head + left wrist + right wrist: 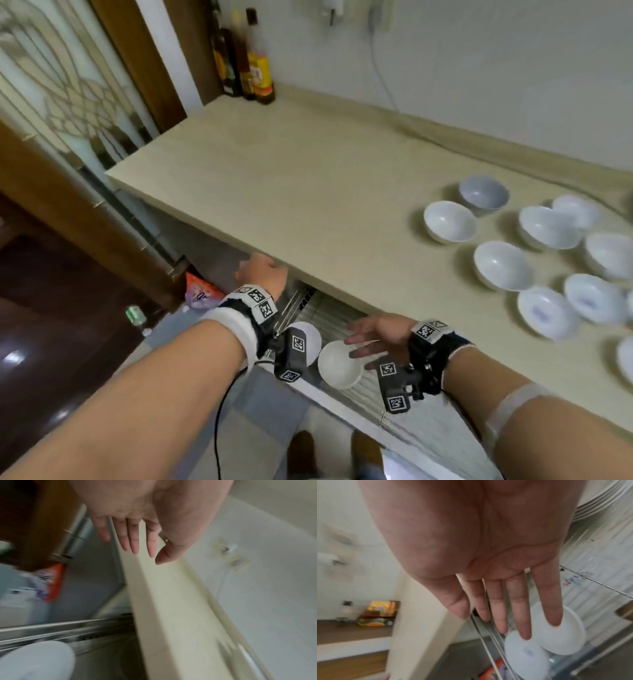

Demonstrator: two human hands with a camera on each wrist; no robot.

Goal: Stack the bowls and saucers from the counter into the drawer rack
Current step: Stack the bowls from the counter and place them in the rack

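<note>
Pale counter (308,192) fills the middle of the head view, with a dark group of bottles (245,58) at its far corner near the upper centre, too blurred to count surely. Toward the right edge sit white bowls and saucers (501,265); I count ten or so, though the ones at the right edge are cut off, one is half hidden behind its neighbour, and bowl and saucer are hard to tell apart there. Below the counter's front edge the drawer rack (308,305) is pulled out, most of it covered by the wrists and their cameras. Two white bowls lie in it: one bowl (339,365) at lower centre, and a second bowl (308,337) just left of it, largely masked by the left wrist camera. The left hand (263,274) reaches to the underside of the counter edge, its fingertips hidden in the head view; the left wrist view shows its fingers (133,539) straight and holding nothing. The right hand (380,337) hovers over the nearer bowl, fingers (518,615) spread straight, empty; whether they touch it is unclear.
</note>
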